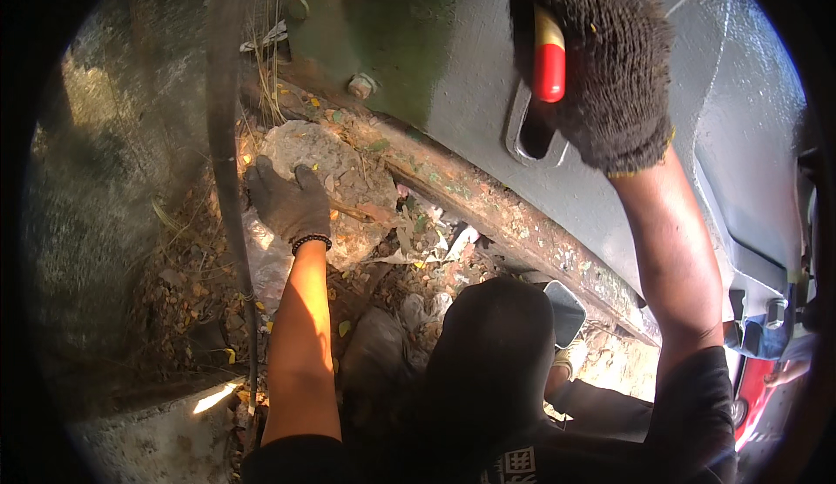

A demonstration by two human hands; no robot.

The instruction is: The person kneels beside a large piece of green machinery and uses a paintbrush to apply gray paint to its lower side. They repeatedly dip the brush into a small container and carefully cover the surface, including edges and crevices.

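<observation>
My left hand (292, 204), in a grey work glove with a beaded band at the wrist, lies against the near-left side of a large pale rock (348, 166). Its fingers are apart and hold nothing. High on the right, my right hand (614, 66), in a dark knitted glove, is closed around a tool with a red-and-yellow handle (549, 62). The rest of that tool is hidden by the glove and the picture's upper edge. Just below the handle, a slotted opening (533, 127) shows in a grey-painted metal panel (470, 75).
A rusty, leaf-strewn metal ledge (522, 214) runs diagonally beneath the panel. Dry leaves and litter (192, 297) cover the ground. A dark strap-like strip (228, 153) hangs at left. A square grey tube end (566, 314) sits beside a dark rounded shape (496, 327). Another person's hand (788, 373) shows far right.
</observation>
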